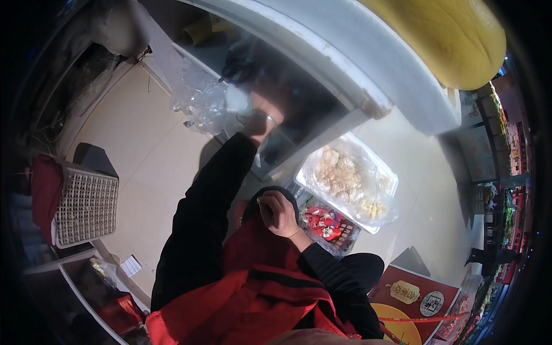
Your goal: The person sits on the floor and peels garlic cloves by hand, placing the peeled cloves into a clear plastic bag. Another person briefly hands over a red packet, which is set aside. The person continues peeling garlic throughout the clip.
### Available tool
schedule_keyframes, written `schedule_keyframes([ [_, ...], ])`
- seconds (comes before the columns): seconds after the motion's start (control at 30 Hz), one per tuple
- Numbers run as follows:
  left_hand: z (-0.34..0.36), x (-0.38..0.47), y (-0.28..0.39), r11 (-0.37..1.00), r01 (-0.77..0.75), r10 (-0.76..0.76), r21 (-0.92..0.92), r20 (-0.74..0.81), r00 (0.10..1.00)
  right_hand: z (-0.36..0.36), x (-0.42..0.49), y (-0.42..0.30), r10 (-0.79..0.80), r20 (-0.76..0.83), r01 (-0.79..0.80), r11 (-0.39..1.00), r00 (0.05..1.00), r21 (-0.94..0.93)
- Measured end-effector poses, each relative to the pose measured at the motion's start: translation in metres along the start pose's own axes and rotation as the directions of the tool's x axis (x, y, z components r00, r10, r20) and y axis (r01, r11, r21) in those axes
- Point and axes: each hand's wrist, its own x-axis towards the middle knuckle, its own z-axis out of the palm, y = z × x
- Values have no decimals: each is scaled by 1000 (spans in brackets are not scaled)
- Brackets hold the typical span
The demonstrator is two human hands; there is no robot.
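Note:
My left hand reaches into a dark open compartment under the counter, beside crumpled clear plastic bags; its fingers are lost in shadow and glare. My right hand is raised over my knee with its fingers curled; a small pale bit shows near the fingertips, too small to name. To the right of it stands a white foam box with garlic bulbs in a clear plastic bag and peeled garlic cloves at one end. Below that box is a basket holding red packets.
A white plastic crate with dark red cloth over its edge stands at the left. Open shelving is at the lower left. A thick white counter edge curves above, and a red printed board lies at the lower right.

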Motion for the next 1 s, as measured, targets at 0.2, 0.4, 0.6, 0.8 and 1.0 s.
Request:
schedule_keyframes([
  [0.2,-23,-13,-8,988,-77,72,-135,-37,997,-1,1,0,26,12,-27,999,1000,25],
  [0.4,-45,-57,8,992,87,-85,-88,17,996,0,-1,1,9,9,-9,1000,1000,-1],
  [0.6,-40,-74,10,947,-27,-67,-319,-280,958,-1,-2,-1,39,4,-39,999,999,-20],
  [0.8,-27,-94,-28,547,399,-399,-736,189,897,1,-5,-1,4,-13,-4,1000,1000,-12],
  [1.0,-9,-66,-34,215,636,-354,-741,548,758,1,-5,-2,6,-30,-6,1000,1000,-8],
])
